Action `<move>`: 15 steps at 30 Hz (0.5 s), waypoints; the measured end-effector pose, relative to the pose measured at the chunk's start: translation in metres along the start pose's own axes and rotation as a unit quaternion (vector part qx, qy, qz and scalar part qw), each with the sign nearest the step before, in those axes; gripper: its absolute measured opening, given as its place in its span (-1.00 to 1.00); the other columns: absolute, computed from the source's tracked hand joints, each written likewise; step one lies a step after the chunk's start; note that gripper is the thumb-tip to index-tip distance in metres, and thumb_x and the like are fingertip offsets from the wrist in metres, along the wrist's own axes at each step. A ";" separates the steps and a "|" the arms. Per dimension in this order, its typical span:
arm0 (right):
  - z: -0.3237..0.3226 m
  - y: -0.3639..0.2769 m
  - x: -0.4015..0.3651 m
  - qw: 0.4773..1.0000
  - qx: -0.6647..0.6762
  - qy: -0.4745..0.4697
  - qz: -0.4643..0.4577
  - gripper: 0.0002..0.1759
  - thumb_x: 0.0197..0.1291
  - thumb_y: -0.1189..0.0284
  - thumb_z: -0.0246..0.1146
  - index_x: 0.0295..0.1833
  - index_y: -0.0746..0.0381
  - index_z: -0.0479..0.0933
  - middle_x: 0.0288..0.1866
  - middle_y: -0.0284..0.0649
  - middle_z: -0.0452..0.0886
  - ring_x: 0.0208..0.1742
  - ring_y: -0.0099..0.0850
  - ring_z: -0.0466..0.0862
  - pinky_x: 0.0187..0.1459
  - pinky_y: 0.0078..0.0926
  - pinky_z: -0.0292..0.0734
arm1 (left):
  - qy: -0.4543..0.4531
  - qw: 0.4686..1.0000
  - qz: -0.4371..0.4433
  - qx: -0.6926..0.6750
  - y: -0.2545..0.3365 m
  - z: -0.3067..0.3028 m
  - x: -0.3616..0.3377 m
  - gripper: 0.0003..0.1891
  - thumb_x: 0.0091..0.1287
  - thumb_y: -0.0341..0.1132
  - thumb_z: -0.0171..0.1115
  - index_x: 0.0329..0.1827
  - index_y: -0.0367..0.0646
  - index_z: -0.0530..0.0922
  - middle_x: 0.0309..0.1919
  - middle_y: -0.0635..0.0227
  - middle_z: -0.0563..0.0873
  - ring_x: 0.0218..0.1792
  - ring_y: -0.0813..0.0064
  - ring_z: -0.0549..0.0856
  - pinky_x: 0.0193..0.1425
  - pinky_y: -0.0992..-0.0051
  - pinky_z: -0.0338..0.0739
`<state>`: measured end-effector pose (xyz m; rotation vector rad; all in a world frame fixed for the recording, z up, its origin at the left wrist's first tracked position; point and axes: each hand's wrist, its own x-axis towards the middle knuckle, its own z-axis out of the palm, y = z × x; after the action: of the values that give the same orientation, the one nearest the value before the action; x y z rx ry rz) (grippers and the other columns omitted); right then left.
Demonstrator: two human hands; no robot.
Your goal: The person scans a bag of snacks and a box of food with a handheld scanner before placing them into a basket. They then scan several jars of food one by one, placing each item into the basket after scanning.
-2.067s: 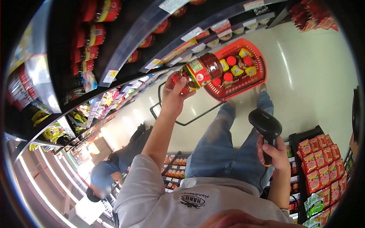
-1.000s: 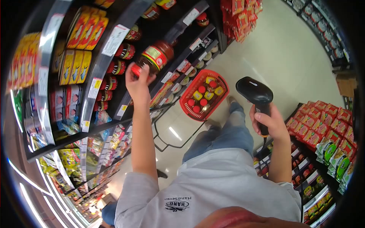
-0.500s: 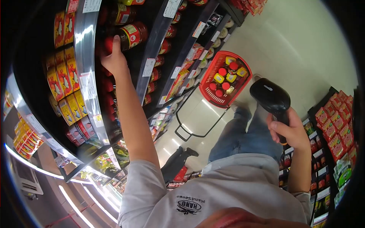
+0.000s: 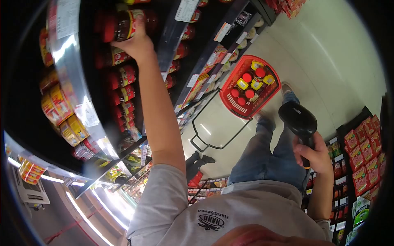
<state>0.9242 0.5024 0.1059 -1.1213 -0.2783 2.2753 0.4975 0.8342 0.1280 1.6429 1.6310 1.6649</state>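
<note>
Up at the shelf on the left, my left hand (image 4: 139, 43) is closed around a red-lidded glass jar (image 4: 125, 26) with dark contents and a red and yellow label. The jar lies sideways in this view, with its lid toward the left. More red-lidded jars (image 4: 123, 76) line the same shelf below my hand. My right hand (image 4: 314, 153) grips the handle of a black handheld barcode scanner (image 4: 297, 119), its rounded head pointing away from me above my legs.
A red shopping basket (image 4: 271, 98) holding several red- and yellow-topped jars sits on the floor, its black pull handle (image 4: 219, 147) stretched toward the shelf. Boxed goods (image 4: 57, 104) fill the shelf at left. Red packets (image 4: 365, 151) hang at right. Another person's legs (image 4: 197, 164) show beyond.
My left hand's grip on a jar has shifted, with the thumb now over the label and the hand higher in view. The whole view has shifted slightly. The scanner stays in my right hand.
</note>
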 end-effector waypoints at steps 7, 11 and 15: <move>-0.014 0.030 0.015 0.999 0.027 -0.014 0.040 -0.49 0.26 0.58 0.30 0.32 0.28 0.37 -0.24 -0.26 0.59 -0.46 -0.58 0.58 -0.48 -0.59 0.50 | -0.002 0.992 0.117 -0.052 0.050 0.015 -0.035 -0.26 0.12 -0.58 0.55 0.37 -0.34 0.34 0.30 0.06 0.56 0.16 0.31 0.66 0.26 0.29 0.67; -0.023 0.043 0.024 0.998 0.050 -0.009 0.049 -0.46 0.26 0.57 0.32 0.34 0.28 0.37 -0.24 -0.26 0.61 -0.46 -0.59 0.59 -0.48 -0.59 0.51 | -0.019 0.986 0.163 -0.032 0.089 0.021 -0.095 -0.11 0.10 -0.50 0.60 0.48 -0.43 0.26 0.34 -0.02 0.53 0.24 0.16 0.65 0.29 0.21 0.69; -0.032 0.058 0.029 0.997 0.052 -0.006 0.060 -0.43 0.24 0.56 0.34 0.35 0.29 0.37 -0.26 -0.26 0.60 -0.46 -0.58 0.58 -0.48 -0.59 0.50 | -0.073 0.992 0.043 0.096 0.068 0.014 -0.186 0.13 0.01 -0.35 0.73 0.60 -0.22 0.11 0.44 0.04 0.40 0.36 0.11 0.53 0.46 0.06 0.54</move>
<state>0.9117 0.4703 0.0422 -1.0970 -0.0975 2.3739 0.5989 0.6686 0.0881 1.9030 1.7158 1.4236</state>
